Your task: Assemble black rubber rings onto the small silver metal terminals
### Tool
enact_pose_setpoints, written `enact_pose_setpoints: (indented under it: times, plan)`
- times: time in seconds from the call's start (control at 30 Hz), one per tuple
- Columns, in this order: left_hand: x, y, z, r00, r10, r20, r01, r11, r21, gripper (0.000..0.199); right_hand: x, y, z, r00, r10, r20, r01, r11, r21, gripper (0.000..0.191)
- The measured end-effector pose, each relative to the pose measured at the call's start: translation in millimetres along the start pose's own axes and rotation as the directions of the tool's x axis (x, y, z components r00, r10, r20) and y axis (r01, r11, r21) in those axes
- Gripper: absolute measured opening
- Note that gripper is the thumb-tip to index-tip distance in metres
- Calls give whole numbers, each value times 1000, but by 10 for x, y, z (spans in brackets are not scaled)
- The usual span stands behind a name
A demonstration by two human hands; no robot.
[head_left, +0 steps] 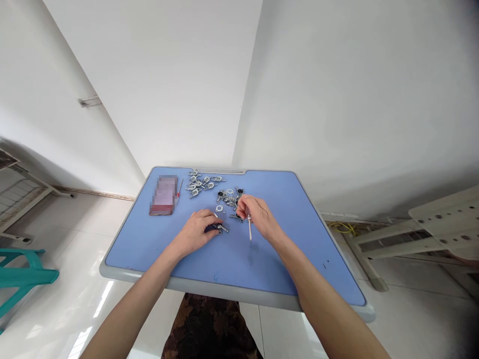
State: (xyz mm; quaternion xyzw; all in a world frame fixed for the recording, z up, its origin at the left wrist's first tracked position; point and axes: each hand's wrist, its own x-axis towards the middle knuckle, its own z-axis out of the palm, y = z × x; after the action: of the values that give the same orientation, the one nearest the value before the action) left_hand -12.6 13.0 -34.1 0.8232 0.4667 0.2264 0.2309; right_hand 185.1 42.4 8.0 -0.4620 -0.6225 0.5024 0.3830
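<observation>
My left hand (192, 233) rests low on the blue tabletop, its fingers pinching a small metal fitting with a dark part (219, 228). My right hand (258, 217) is raised slightly and holds a thin white tool (249, 228) pointing down, its tip just above the tabletop. Right in front of that hand lies a loose heap of small metal plates and fittings (228, 200). A second heap of slotted metal pieces (200, 183) sits at the far edge. A small red-handled tool (180, 187) lies between this heap and a pixelated phone (163, 194).
The blue table (239, 269) has a grey rim (224, 291). White walls stand behind it. A teal stool (26, 275) and a wire rack (18, 197) stand on the tiled floor at left. Pale furniture (411, 234) and a yellow cable (346, 228) are at right.
</observation>
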Motion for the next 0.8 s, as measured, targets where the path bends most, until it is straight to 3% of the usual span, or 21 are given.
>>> enact_pose_setpoints:
  times: [0.2,0.4,0.8]
  plan:
    - [2,12,-4,1000,-1,10,1,1000,9,20,-17,20,-1,988,-30,152,19,997,70,29]
    - [10,43,-4,999,-33,18,32,999,34,19,-87,-26,41,949,-82,303,100,994,-44,13]
    - [29,39,11,1000,-25,7,24,1000,13,10,-139,-90,77,929,-67,363,147,969,-199,10]
